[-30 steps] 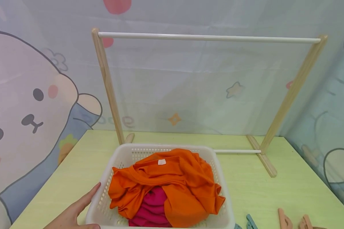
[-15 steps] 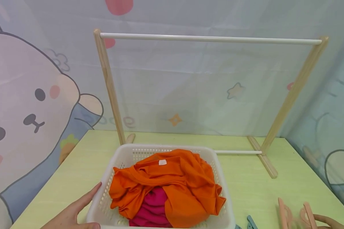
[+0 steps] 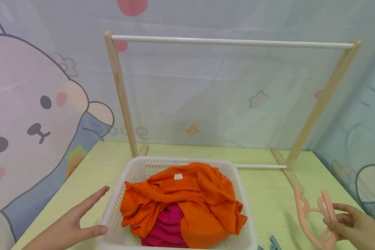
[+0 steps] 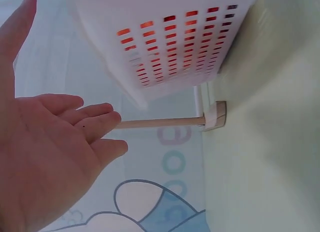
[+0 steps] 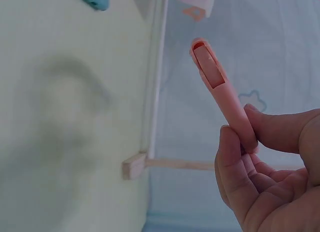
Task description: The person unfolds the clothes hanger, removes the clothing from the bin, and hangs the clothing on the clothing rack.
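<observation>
My right hand (image 3: 359, 225) pinches one arm of a pink plastic folding hanger (image 3: 301, 216) between thumb and fingers, raised above the table at the right. In the right wrist view the hanger (image 5: 231, 107) appears edge-on, a slot near its tip. My left hand (image 3: 67, 227) is held beside the left wall of a white plastic basket (image 3: 182, 160), thumb and fingers apart. The left wrist view shows its palm, with a gap to the basket (image 4: 142, 84). Inside lies a crumpled orange shirt (image 3: 212, 198) with a white neck label, over a magenta garment (image 3: 167, 225).
Behind the basket stands a rack with wooden legs (image 3: 323, 100) and a white top rail (image 3: 231, 42). A teal plastic piece (image 3: 274, 243) lies at the basket's right, partly cut off by the frame. The pale green table (image 3: 268, 198) meets a printed cloth backdrop (image 3: 206, 86).
My right hand came in from the right, took hold of the pink hanger and lifted it off the table. My left hand let go of the basket rim and drew away leftward.
</observation>
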`<action>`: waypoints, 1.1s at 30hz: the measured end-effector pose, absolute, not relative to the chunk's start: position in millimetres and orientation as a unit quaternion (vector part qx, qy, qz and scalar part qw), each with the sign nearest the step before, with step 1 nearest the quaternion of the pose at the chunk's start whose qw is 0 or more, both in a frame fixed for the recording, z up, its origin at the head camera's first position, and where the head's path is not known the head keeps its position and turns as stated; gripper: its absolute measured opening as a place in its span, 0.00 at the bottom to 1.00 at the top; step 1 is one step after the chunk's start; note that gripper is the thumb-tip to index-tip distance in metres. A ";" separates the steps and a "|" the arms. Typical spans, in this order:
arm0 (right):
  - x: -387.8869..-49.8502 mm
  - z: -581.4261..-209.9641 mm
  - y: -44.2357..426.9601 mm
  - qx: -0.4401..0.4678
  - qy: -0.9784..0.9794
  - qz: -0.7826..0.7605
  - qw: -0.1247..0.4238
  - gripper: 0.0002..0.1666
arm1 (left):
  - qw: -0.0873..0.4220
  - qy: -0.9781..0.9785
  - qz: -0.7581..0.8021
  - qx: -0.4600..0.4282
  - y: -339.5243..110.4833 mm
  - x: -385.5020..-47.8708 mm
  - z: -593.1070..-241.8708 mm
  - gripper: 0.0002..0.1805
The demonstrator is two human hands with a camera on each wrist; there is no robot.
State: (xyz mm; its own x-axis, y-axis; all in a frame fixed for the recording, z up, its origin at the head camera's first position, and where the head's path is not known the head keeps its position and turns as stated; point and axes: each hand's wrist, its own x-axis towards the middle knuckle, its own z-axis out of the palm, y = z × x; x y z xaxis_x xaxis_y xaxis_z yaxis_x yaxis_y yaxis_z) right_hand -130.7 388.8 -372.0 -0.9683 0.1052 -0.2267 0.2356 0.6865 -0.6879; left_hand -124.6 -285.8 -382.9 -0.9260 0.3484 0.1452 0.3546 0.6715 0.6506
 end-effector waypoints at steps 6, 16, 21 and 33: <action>-137.8 -347.4 370.3 0.047 0.941 -0.335 0.027 0.46 | 0.019 -0.918 -0.346 -0.192 -277.0 -129.4 -359.0 0.50; -145.5 -315.8 342.0 -0.030 0.935 -0.353 -0.032 0.36 | 0.049 -0.912 -0.331 -0.237 -259.1 -139.1 -326.5 0.49; -148.0 -299.9 325.8 -0.055 0.939 -0.335 -0.053 0.32 | 0.031 -0.899 -0.359 -0.251 -247.2 -144.7 -314.8 0.48; -157.4 -280.5 280.7 -0.115 0.919 -0.368 -0.086 0.23 | 0.004 -0.873 -0.418 -0.251 -214.8 -152.5 -290.2 0.42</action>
